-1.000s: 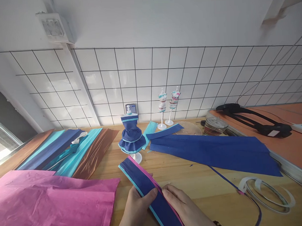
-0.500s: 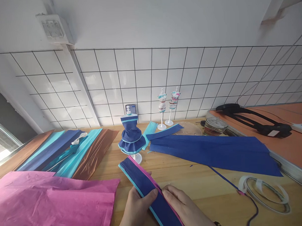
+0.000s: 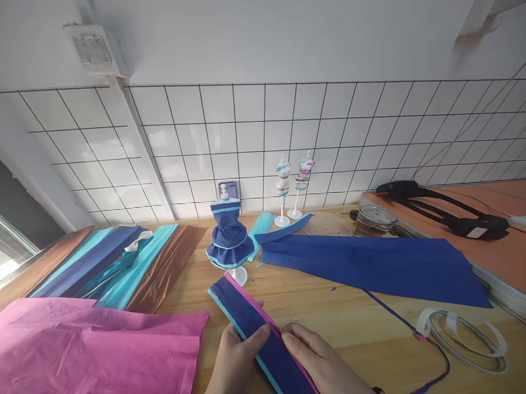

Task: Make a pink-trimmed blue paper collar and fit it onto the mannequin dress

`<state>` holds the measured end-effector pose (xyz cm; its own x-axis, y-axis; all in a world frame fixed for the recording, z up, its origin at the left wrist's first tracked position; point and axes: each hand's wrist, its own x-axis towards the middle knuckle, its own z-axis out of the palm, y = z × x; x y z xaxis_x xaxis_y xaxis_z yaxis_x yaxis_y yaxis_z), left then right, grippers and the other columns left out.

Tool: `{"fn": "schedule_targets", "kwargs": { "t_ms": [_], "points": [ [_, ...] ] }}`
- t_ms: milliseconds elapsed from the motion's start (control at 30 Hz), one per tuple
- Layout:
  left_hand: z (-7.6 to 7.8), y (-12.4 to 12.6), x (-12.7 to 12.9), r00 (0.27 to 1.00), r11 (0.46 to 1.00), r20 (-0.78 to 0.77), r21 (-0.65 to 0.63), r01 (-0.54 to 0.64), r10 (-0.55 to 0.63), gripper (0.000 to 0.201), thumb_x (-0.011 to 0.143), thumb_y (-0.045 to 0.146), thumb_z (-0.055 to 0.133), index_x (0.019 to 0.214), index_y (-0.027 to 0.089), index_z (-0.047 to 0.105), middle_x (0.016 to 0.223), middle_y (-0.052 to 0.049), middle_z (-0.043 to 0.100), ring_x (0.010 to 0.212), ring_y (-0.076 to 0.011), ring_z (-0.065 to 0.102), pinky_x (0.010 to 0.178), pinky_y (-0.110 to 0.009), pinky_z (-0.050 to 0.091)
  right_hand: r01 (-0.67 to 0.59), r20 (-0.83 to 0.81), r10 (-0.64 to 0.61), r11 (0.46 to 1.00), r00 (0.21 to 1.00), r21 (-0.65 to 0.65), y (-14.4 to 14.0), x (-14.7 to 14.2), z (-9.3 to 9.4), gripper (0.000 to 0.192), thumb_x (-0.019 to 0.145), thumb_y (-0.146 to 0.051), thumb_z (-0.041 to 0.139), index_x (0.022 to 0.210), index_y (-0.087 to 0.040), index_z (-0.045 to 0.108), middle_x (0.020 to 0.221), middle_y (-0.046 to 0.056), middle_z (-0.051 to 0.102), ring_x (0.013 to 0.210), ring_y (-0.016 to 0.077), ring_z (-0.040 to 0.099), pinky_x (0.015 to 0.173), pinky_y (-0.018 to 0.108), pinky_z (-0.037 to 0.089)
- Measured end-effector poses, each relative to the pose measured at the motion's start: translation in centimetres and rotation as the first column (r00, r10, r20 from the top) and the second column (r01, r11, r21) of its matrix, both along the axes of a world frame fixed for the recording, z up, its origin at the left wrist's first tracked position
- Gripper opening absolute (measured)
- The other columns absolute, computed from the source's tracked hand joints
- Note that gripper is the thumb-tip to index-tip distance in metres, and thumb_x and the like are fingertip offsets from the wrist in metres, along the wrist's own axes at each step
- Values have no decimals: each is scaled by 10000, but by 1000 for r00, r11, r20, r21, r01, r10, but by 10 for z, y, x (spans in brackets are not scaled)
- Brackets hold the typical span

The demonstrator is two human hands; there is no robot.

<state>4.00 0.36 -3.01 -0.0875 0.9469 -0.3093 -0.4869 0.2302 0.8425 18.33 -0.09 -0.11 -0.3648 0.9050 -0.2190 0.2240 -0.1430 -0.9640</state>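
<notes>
A long dark blue strip [image 3: 249,314], which looks like crepe paper, slants up from the bottom edge. It has a light blue border on its left side and a pink border on its right. My left hand [image 3: 237,358] grips the strip from the left, thumb on top and fingers underneath. At the pink border, my right hand [image 3: 311,352] pinches the edge between thumb and forefinger. Just beyond the strip's far end stands a small dress form [image 3: 228,236] in a blue tiered dress with light blue trim.
Pink paper [image 3: 99,349] lies at left, with brown, teal and blue sheets [image 3: 95,259] behind. A wide blue sheet [image 3: 370,265] stretches right. Rolls of tape [image 3: 463,339] sit near right. Two small dress forms [image 3: 282,184], a glass jar [image 3: 374,218] and a black headset-like frame [image 3: 442,209] are at the back.
My left thumb has slid slightly left and toward the strip's far end. The strip has shifted a little. My right hand keeps its pinch on the pink edge.
</notes>
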Motion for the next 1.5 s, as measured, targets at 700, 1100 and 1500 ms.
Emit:
{"fn": "schedule_targets", "kwargs": {
  "t_ms": [700,1100,1500],
  "points": [
    [-6,-1,1,998,999,-47,32,31,-29,442,514,321,791,896,134,673,628,-26,671,641,-202,620,704,-330,464,10,17,-10,1000,1000,19,-1,1,-1,319,864,-468,368,738,-208,503,714,-4,545,751,166,527,723,248,412],
    [1,-1,1,999,1000,32,-7,22,-22,337,522,325,787,761,126,658,604,-32,656,572,-169,598,585,-278,461,6,12,-7,999,1000,40,-1,0,-2,311,864,-454,388,729,-206,519,707,-7,548,734,157,529,717,244,418],
    [2,-2,3,997,993,-42,86,75,-72,252,534,303,787,686,131,681,569,-19,649,546,-155,584,634,-287,474,22,21,-22,1000,1000,20,-1,0,0,297,861,-439,392,767,-203,545,761,7,580,795,174,547,750,257,419]
  ]
}}
